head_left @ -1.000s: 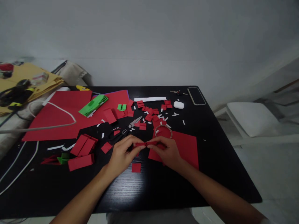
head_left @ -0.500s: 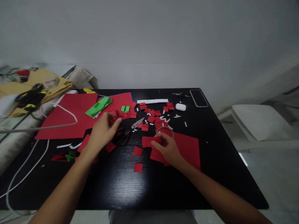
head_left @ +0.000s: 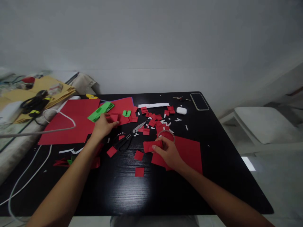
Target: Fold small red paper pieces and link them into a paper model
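My left hand [head_left: 103, 126] is closed at a small red paper piece [head_left: 114, 117], beside a stack of green paper strips [head_left: 101, 111]. On the right, my right hand [head_left: 168, 152] pinches a folded red paper strip [head_left: 149, 146] above a large red sheet [head_left: 188, 151]. Black-handled scissors [head_left: 129, 136] lie between the hands, blades pointing away. Two red squares, a nearer one [head_left: 139, 172] and a farther one [head_left: 139, 155], rest on the black table. Small red pieces [head_left: 152, 123] and white scraps lie scattered beyond my right hand, near a roll of tape [head_left: 174, 137].
A phone [head_left: 199, 101], a white case [head_left: 181, 110] and keys [head_left: 181, 98] are at the far right. White cables [head_left: 30, 174] cross the left side, near brown envelopes [head_left: 65, 89]. A white stool [head_left: 254, 121] stands right of the table.
My left hand has moved slightly left and closed its fingers at the red piece. The strip in my right hand has tilted a little, and the view has shifted slightly.
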The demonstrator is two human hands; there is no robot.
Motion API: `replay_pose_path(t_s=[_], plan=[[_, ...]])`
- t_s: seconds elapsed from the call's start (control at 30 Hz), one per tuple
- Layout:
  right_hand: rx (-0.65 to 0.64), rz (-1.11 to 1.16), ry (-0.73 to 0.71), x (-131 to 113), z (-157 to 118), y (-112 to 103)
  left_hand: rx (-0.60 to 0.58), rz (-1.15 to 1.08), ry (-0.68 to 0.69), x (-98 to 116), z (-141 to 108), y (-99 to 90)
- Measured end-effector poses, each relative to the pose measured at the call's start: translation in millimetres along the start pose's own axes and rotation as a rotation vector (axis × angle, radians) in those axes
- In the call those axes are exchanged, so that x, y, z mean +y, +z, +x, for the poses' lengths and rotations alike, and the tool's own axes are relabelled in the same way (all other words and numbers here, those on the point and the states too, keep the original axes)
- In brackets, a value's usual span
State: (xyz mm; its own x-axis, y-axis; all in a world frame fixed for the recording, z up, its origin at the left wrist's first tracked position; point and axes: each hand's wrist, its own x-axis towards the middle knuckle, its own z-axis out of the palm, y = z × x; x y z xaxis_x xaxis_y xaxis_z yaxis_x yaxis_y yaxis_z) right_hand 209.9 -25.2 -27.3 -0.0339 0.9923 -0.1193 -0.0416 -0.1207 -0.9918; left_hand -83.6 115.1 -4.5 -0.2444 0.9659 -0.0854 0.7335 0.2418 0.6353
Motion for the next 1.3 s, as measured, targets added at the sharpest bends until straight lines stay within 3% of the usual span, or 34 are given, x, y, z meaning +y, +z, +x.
replay_pose_path(t_s=[0.1, 0.2, 0.3, 0.37, 0.53, 0.8, 1.03, 1.3], plan=[[-0.010, 0.040, 0.023, 2.8, -0.4, 0.3, 0.004, -0.133, -0.005, 6.9, -11.7, -5.6], [-0.016, 0.028, 0.026, 4.9, -0.9, -0.1, -0.072, -0.486, 0.032, 20.5, -35.7, -9.3], [-0.013, -0.003, 0.041, 3.5, -1.4, -1.3, -0.233, -0.866, -0.021, 34.6, -64.5, -7.6], [-0.016, 0.026, 0.060, 0.2, -1.7, -2.5, -0.350, -0.992, -0.082, 41.5, -81.7, -2.7], [-0.033, 0.140, 0.094, -8.4, -2.2, -6.8, -0.616, -1.030, -0.190, 43.8, -105.7, 17.6], [-0.014, 0.256, 0.172, -1.6, -0.7, -9.4, -0.767, -1.183, -0.248, 28.1, -110.3, 34.7], [-0.020, 0.246, 0.153, -4.5, -1.9, -9.1, -0.737, -1.045, -0.212, 35.2, -120.2, 36.8], [-0.038, 0.271, 0.167, -5.7, -1.6, -9.7, -0.735, -1.048, -0.175, 35.6, -118.8, 36.4]])
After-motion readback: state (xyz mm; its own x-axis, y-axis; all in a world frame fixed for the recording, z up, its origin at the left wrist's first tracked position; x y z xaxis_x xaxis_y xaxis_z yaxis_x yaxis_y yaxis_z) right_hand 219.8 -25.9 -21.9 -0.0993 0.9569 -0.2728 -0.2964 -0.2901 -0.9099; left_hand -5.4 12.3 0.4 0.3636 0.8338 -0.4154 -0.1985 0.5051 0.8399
